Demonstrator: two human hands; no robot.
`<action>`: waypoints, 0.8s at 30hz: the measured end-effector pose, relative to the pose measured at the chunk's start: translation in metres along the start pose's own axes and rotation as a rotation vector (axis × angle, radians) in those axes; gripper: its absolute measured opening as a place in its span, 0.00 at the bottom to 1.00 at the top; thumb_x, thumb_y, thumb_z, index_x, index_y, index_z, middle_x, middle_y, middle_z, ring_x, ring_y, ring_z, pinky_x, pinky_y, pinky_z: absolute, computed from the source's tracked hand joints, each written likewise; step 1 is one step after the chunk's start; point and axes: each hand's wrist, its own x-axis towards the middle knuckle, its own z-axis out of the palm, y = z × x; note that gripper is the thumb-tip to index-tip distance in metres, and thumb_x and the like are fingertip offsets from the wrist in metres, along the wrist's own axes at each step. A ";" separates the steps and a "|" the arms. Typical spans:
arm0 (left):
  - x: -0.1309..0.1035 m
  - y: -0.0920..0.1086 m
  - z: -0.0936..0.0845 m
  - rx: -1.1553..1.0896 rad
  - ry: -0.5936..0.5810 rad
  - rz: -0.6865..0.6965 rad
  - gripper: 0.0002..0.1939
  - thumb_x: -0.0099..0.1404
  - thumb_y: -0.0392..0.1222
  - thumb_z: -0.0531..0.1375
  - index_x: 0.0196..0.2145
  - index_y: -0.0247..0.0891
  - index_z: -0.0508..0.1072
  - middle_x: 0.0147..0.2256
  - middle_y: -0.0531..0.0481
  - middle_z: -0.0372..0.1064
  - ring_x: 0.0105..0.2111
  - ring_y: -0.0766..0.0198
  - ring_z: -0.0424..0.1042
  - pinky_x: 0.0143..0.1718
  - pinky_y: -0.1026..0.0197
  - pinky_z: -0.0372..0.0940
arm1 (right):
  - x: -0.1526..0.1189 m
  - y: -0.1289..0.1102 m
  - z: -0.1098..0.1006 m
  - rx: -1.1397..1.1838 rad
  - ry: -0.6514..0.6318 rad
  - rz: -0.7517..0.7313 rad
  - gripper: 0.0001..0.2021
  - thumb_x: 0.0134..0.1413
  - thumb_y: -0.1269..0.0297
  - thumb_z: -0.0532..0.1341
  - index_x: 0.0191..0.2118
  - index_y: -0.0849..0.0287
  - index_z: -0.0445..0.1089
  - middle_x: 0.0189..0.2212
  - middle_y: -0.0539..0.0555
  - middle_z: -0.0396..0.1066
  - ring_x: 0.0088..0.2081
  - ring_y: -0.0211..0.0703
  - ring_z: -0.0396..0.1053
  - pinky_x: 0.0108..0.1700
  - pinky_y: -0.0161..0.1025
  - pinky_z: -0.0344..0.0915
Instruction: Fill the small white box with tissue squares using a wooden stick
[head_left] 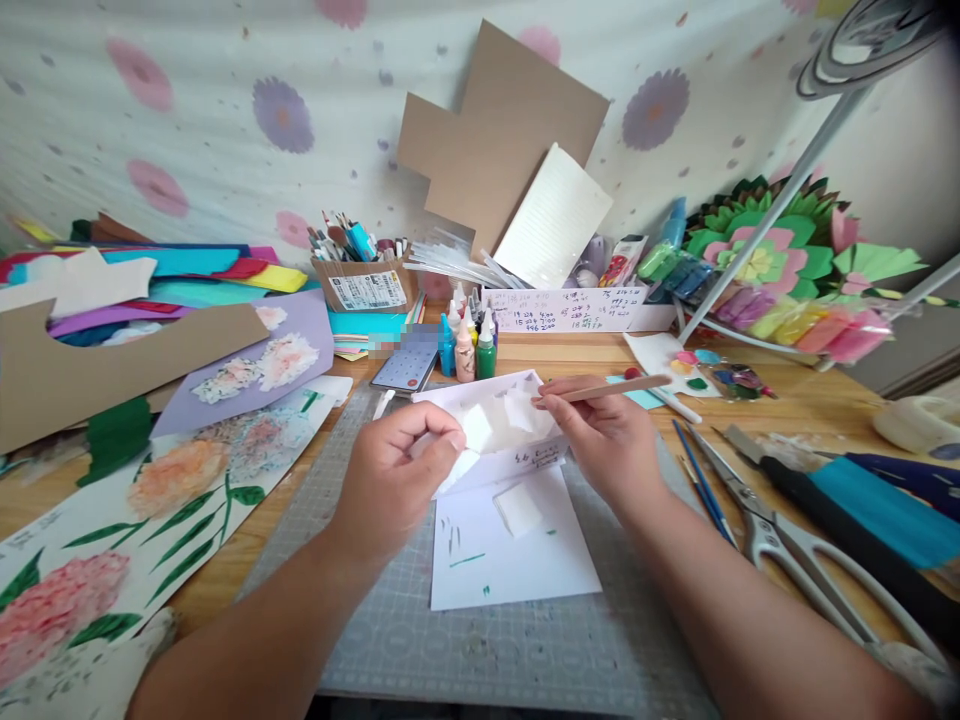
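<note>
My left hand (pixel 401 480) pinches a small white paper piece (pixel 459 466) between thumb and finger, over the near left edge of a shallow white box (pixel 517 460). More white pieces (pixel 478 425) lie in the box, and handwriting marks its front wall. My right hand (pixel 604 435) is closed around a thin, light-brown wooden stick (pixel 630 387) at the box's right end. Its left tip shows just past my fingertips. In front of the box, a white sheet (pixel 487 565) with green and grey strokes bears a small stack of white squares (pixel 517 510).
Everything sits on a grey cutting mat (pixel 322 610). Scissors (pixel 780 540), paintbrushes (pixel 705 485) and a black-handled tool (pixel 832 520) lie right. Paint bottles (pixel 465 350) and a phone (pixel 406 358) stand or lie behind the box. Painted flower sheets (pixel 180 490) are left; a lamp pole (pixel 772 210) rises at right.
</note>
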 end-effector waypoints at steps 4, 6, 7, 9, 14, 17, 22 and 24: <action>0.000 0.002 0.003 -0.018 -0.008 -0.030 0.07 0.60 0.40 0.61 0.25 0.37 0.73 0.23 0.55 0.65 0.24 0.68 0.60 0.25 0.65 0.55 | -0.001 0.000 -0.001 -0.107 0.027 -0.188 0.04 0.53 0.68 0.64 0.30 0.55 0.76 0.36 0.56 0.79 0.43 0.51 0.76 0.46 0.52 0.72; -0.001 0.005 0.006 -0.011 -0.019 -0.067 0.08 0.59 0.41 0.61 0.25 0.37 0.73 0.22 0.54 0.64 0.23 0.68 0.60 0.24 0.65 0.55 | -0.004 -0.010 -0.003 -0.050 0.089 -0.215 0.04 0.54 0.69 0.64 0.33 0.55 0.77 0.38 0.56 0.78 0.45 0.50 0.75 0.48 0.53 0.72; -0.001 0.007 0.008 -0.003 -0.027 -0.081 0.09 0.59 0.42 0.61 0.25 0.36 0.73 0.22 0.54 0.64 0.22 0.68 0.59 0.23 0.65 0.54 | -0.006 -0.016 -0.004 0.015 0.099 -0.214 0.05 0.54 0.70 0.64 0.34 0.54 0.77 0.39 0.56 0.78 0.44 0.49 0.75 0.48 0.52 0.71; -0.001 0.010 0.010 0.018 -0.050 -0.082 0.09 0.60 0.42 0.60 0.24 0.36 0.72 0.21 0.55 0.62 0.22 0.69 0.58 0.23 0.65 0.53 | -0.011 -0.029 -0.004 0.169 -0.007 -0.222 0.07 0.55 0.72 0.64 0.36 0.53 0.78 0.36 0.54 0.79 0.43 0.47 0.75 0.48 0.50 0.72; -0.002 0.008 0.011 0.012 -0.129 -0.015 0.11 0.65 0.42 0.58 0.26 0.36 0.72 0.23 0.55 0.63 0.24 0.69 0.59 0.26 0.65 0.55 | -0.020 -0.048 0.002 0.319 -0.173 -0.247 0.10 0.54 0.76 0.65 0.37 0.54 0.79 0.35 0.54 0.80 0.40 0.43 0.77 0.43 0.43 0.75; -0.002 0.005 0.009 -0.028 -0.170 -0.008 0.11 0.66 0.42 0.57 0.28 0.36 0.72 0.24 0.55 0.65 0.26 0.68 0.61 0.28 0.65 0.56 | -0.020 -0.047 0.004 0.306 -0.132 -0.225 0.11 0.53 0.77 0.65 0.38 0.53 0.79 0.34 0.53 0.81 0.40 0.44 0.78 0.43 0.43 0.75; -0.002 0.006 0.009 -0.015 -0.194 0.000 0.09 0.65 0.40 0.58 0.28 0.36 0.73 0.25 0.55 0.66 0.26 0.68 0.62 0.28 0.65 0.57 | -0.019 -0.046 0.003 0.327 -0.117 -0.222 0.12 0.53 0.77 0.65 0.38 0.51 0.79 0.34 0.52 0.81 0.40 0.45 0.78 0.43 0.45 0.76; -0.002 0.007 0.010 0.001 -0.185 0.004 0.08 0.64 0.41 0.58 0.29 0.36 0.73 0.25 0.54 0.67 0.26 0.68 0.63 0.27 0.65 0.57 | -0.019 -0.046 0.002 0.328 -0.127 -0.212 0.12 0.53 0.76 0.65 0.38 0.51 0.80 0.34 0.52 0.81 0.40 0.45 0.78 0.42 0.46 0.76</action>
